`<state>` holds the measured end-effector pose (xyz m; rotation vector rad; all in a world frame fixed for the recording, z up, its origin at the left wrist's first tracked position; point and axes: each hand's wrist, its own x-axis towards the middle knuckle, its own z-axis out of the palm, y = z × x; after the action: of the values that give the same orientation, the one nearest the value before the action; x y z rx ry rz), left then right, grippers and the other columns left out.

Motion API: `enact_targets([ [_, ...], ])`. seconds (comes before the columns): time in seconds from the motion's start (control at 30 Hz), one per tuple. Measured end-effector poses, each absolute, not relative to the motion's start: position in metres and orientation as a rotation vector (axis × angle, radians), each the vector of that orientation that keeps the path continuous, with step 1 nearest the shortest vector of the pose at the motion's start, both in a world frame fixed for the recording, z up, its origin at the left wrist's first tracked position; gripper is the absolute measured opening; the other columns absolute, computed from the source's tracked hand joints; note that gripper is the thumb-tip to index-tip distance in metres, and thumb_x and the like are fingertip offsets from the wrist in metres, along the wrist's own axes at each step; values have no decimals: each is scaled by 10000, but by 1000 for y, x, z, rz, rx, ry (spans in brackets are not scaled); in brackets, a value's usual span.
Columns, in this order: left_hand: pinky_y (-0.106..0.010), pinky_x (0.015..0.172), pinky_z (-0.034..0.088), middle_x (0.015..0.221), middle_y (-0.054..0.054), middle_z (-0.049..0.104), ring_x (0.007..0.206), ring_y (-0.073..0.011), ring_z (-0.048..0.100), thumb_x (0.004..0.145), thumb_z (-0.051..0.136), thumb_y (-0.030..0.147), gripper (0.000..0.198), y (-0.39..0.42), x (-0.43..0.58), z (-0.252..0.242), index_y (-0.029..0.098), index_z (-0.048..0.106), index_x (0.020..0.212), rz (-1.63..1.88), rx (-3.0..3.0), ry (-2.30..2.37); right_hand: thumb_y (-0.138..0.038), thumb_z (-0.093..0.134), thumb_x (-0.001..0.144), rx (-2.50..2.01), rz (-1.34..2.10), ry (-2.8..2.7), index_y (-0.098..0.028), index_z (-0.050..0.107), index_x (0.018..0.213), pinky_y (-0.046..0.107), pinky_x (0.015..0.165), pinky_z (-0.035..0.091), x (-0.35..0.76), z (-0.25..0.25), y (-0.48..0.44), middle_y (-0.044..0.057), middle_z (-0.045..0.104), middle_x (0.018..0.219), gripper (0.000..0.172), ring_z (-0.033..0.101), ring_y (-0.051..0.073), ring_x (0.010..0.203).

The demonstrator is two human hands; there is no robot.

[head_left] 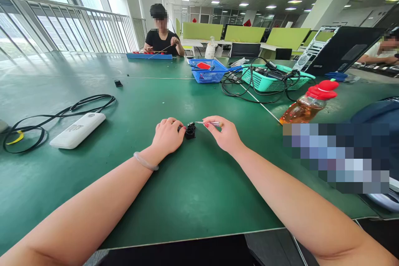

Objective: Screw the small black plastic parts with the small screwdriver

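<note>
My left hand [167,136] rests on the green table, its fingers curled and its thumb against the side of a small black plastic part [190,131]. Metal bits show at the top of that part, but its exact kind cannot be made out. From the right, my right hand [225,134] pinches a thin screwdriver [215,123], held nearly level. Its slim metal tip points left and reaches the upper edge of the black part; whether it touches is too small to tell.
On the left lie a white power bank [77,131] and a looped black cable [75,108]. Farther back stand a blue basket [208,75] and a teal basket [264,83] with cables. A red-capped bottle [304,108] leans at right. A person [162,35] sits across the table.
</note>
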<state>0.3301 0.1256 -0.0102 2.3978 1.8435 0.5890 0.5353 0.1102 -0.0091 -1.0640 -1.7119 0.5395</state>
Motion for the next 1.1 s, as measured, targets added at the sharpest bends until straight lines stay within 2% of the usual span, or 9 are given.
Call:
enact_targets([
  [0.1, -475, 1086, 322, 1326, -103, 548, 1276, -292, 425, 903, 393, 503, 484, 130, 336, -13, 195, 549, 1243, 652, 2436, 1659, -407, 564, 870, -1063, 509, -1704, -224, 677, 883, 337, 856, 504, 534, -8, 110, 43, 720, 977, 216, 660, 193, 927],
  [0.17, -472, 1098, 311, 1339, -95, 551, 1294, -278, 421, 897, 409, 519, 524, 131, 340, -14, 203, 489, 1308, 618, 2475, 1532, -410, 563, 870, -1065, 496, -1698, -222, 677, 876, 334, 851, 503, 534, -8, 111, 39, 721, 950, 220, 663, 190, 896],
  [0.33, -466, 1058, 363, 1261, -76, 604, 1236, -265, 478, 878, 465, 499, 465, 126, 346, -12, 245, 526, 1262, 621, 2516, 1376, -439, 555, 869, -1070, 470, -1647, -218, 670, 853, 339, 837, 507, 535, -8, 113, 38, 717, 889, 250, 671, 190, 845],
  [0.53, -533, 1046, 347, 1300, -80, 590, 1255, -304, 449, 859, 479, 542, 557, 124, 353, -14, 270, 467, 1345, 554, 2523, 1430, -477, 513, 883, -1087, 406, -1621, -220, 646, 824, 333, 790, 517, 536, -8, 113, 36, 702, 837, 295, 676, 188, 789],
  [0.67, -488, 993, 401, 1154, -86, 663, 1159, -283, 522, 888, 452, 491, 482, 125, 358, -15, 264, 521, 1307, 541, 2509, 1441, -479, 505, 886, -1096, 394, -1598, -216, 628, 809, 320, 755, 514, 537, -8, 114, 30, 689, 805, 300, 678, 182, 743],
  [0.8, -459, 958, 427, 1070, -95, 685, 1102, -285, 545, 871, 482, 510, 475, 124, 364, -14, 249, 578, 1257, 589, 2459, 1496, -457, 498, 891, -1084, 383, -1589, -214, 617, 807, 314, 731, 511, 536, -9, 115, 31, 686, 812, 283, 675, 177, 723],
  [0.97, -464, 980, 407, 1007, -66, 715, 1067, -263, 561, 897, 483, 378, 376, 119, 371, -9, 248, 594, 1232, 617, 2435, 1521, -433, 491, 892, -1091, 322, -1606, -218, 604, 777, 311, 740, 507, 535, -6, 113, 22, 683, 797, 269, 661, 170, 707],
  [1.1, -452, 955, 437, 998, -51, 719, 1048, -255, 570, 906, 466, 340, 381, 112, 368, -8, 261, 560, 1266, 635, 2414, 1505, -445, 478, 893, -1083, 309, -1632, -221, 597, 766, 299, 712, 503, 535, -3, 109, 24, 682, 787, 283, 658, 170, 703],
])
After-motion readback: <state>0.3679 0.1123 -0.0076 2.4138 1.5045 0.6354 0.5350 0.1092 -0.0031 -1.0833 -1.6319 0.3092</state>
